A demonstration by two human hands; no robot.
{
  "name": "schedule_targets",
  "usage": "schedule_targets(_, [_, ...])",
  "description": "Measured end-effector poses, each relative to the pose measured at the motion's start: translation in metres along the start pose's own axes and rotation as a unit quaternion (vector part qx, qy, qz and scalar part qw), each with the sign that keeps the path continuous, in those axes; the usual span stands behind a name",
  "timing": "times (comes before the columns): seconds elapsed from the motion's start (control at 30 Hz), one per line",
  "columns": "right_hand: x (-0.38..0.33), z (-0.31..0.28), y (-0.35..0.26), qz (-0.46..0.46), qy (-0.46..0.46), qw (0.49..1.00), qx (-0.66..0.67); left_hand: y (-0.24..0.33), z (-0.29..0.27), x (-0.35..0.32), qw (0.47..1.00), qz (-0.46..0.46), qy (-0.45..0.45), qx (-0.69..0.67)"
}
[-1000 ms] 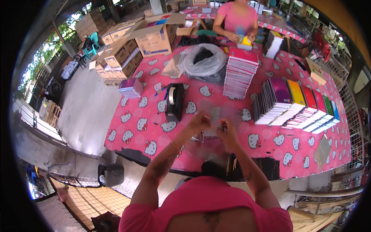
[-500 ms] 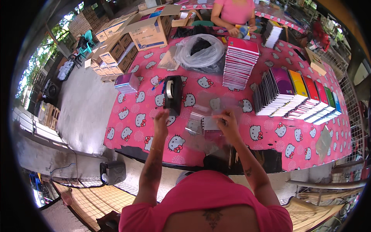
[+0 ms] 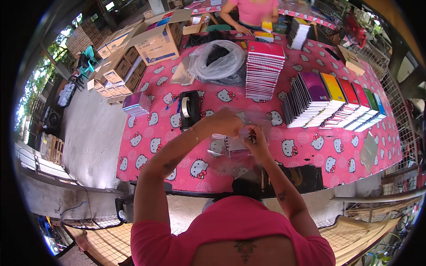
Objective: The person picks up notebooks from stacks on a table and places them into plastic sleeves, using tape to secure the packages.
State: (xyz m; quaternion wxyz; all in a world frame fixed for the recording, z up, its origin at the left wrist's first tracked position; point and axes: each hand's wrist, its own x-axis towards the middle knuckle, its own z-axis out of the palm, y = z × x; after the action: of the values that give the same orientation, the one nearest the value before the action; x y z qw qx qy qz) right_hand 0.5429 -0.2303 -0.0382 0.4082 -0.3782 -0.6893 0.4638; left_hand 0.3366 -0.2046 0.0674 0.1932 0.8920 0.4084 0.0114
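- Left hand [image 3: 225,123] curled, gripping clear plastic bag [image 3: 239,146] with small notebooks [image 3: 227,142] inside.
- Right hand [image 3: 254,136] pinching bag's top edge.
- Black tape dispenser [image 3: 188,109] near.

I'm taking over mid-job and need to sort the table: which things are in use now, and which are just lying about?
In hand:
- left hand and right hand, both on the clear plastic bag
- small spiral notebooks in it

Lying about:
- black tape dispenser
- tall stack of red-covered notebooks
- fanned row of coloured notebooks
- crumpled clear plastic sheet
- open cardboard box
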Motion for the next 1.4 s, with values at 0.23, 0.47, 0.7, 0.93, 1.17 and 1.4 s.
schedule_targets(0.23, [-0.002,0.008,0.002,0.003,-0.026,0.996,0.085,-0.083,0.119,-0.006,0.817,-0.155,-0.014,-0.556])
schedule_targets(0.47, [-0.006,-0.017,0.084,0.033,0.032,0.994,-0.101,0.032,0.137,-0.057,0.799,-0.131,0.371,-0.454])
schedule_targets(0.7, [-0.007,-0.026,0.073,-0.030,-0.105,0.928,-0.357,0.066,0.063,-0.144,0.816,-0.158,0.512,-0.217])
schedule_targets(0.93, [-0.003,-0.025,0.055,-0.005,-0.126,0.922,-0.366,-0.213,-0.019,-0.306,0.352,-0.315,0.800,-0.370])
schedule_targets(1.17, [-0.026,-0.019,0.029,-0.062,-0.046,0.943,-0.325,-0.332,0.011,-0.342,0.340,-0.522,0.687,-0.372])
schedule_targets(1.4, [-0.075,-0.022,0.023,-0.128,-0.283,0.903,-0.297,-0.217,0.023,-0.211,0.473,-0.394,0.782,-0.096])
